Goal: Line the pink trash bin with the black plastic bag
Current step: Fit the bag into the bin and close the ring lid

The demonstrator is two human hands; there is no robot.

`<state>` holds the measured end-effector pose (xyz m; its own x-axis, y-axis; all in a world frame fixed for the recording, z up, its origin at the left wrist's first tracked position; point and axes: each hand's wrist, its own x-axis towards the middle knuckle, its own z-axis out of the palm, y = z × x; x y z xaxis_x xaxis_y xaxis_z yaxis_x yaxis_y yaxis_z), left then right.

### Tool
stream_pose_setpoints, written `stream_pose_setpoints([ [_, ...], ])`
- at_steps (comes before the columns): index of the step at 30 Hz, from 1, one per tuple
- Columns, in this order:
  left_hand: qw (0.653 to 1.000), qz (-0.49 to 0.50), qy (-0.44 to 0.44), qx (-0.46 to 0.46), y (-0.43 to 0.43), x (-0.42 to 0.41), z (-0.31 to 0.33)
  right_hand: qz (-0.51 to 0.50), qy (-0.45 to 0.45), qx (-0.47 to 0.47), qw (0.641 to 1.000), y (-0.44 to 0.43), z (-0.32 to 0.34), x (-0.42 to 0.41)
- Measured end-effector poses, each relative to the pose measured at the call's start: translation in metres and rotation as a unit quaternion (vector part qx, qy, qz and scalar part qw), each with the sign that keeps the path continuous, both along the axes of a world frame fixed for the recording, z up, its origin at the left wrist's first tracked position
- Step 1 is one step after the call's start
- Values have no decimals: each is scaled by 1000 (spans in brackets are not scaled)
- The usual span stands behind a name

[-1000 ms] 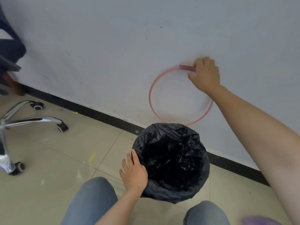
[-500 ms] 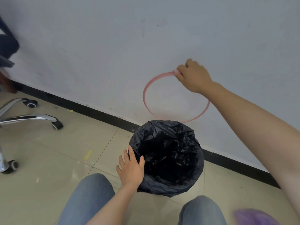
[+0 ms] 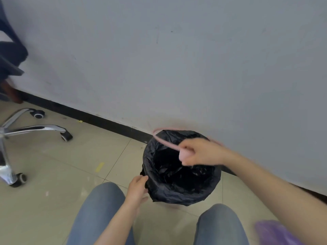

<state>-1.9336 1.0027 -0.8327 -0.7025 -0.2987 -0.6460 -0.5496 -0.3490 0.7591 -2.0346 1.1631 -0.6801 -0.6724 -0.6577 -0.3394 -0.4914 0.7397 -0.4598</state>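
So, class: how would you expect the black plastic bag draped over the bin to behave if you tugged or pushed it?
The black plastic bag is creased and crumpled all over, so it is probably floppy and light. It looks glossy, so it may be slippery. The pink ring in the right hand is not yet seated, so a tug might pull it loose.

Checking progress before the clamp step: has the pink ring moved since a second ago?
Yes. The pink ring, held in the right hand, has come down from up against the wall to just above the bag-covered bin mouth.
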Motion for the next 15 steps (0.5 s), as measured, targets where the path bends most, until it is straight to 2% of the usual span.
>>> stream_pose_setpoints([
  [4, 999, 1, -1, 42, 7, -2, 0, -20, -88, 13, 996, 7, -48, 29],
  [11, 990, 26, 0, 141, 2, -21, -7, -74, -62, -19, 995, 16, -77, 33],
  [13, 993, 11, 18, 117, 1, -33, -4, -83, -46, -28, 995, 17, -79, 26],
  [15, 998, -26, 29, 39, 2, -47, -2, -91, -24, -24, 995, 18, -82, 18],
])
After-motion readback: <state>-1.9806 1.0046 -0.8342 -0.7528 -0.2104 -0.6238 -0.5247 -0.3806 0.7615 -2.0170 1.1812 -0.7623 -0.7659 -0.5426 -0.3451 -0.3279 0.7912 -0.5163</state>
